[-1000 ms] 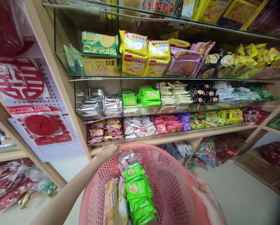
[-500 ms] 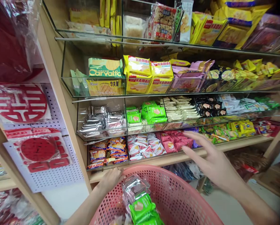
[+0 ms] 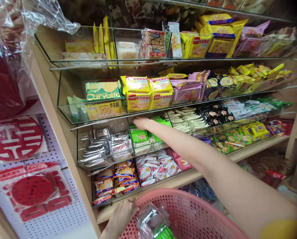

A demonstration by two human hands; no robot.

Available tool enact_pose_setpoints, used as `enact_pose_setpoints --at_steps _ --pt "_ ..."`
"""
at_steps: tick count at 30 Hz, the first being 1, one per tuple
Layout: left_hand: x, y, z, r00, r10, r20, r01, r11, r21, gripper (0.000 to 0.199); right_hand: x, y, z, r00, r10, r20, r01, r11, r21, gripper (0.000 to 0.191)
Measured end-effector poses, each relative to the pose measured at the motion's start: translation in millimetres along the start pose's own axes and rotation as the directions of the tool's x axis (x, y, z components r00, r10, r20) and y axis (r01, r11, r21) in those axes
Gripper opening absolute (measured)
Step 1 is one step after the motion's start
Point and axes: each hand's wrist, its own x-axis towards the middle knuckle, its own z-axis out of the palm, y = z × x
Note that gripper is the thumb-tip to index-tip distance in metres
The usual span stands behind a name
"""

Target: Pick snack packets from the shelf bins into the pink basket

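Observation:
My left hand is closed on the rim of a pink perforated basket at the bottom. Silver packets and green packets lie inside the basket. My right hand reaches into the third shelf row, over the bin of green packets; its fingers are partly hidden and blurred, so I cannot make out whether they hold anything. Left of it is a bin of silver packets. Cream-coloured packets lie to the right, behind my forearm.
Yellow KAMAN packs stand on the glass-fronted shelf above. Orange packets and pink-white packets fill bins below. A pegboard with red decorations and a wooden upright are at the left.
My right hand has moved left and up from in front of the lower bins to the green packets' bin. The view has shifted, so the shelves sit lower. My left hand stays on the basket rim.

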Motion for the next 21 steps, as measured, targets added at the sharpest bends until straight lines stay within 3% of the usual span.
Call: enact_pose_setpoints --at_steps 9,13,21 --pt "2 -3 6.0 1.0 -0.013 0.006 0.013 1.0 0.001 0.034 41 3 24 0.996 0.052 0.07 -0.059 0.993 0.104 0.051" --pt "4 -2 6.0 1.0 -0.011 0.025 0.011 1.0 0.001 0.037 44 8 23 0.996 0.042 0.074 -0.051 0.991 0.123 0.057" --pt "2 0 2.9 0.999 -0.015 0.052 0.013 0.999 0.039 0.036 34 13 20 0.997 0.041 0.061 -0.048 0.992 0.12 0.049"
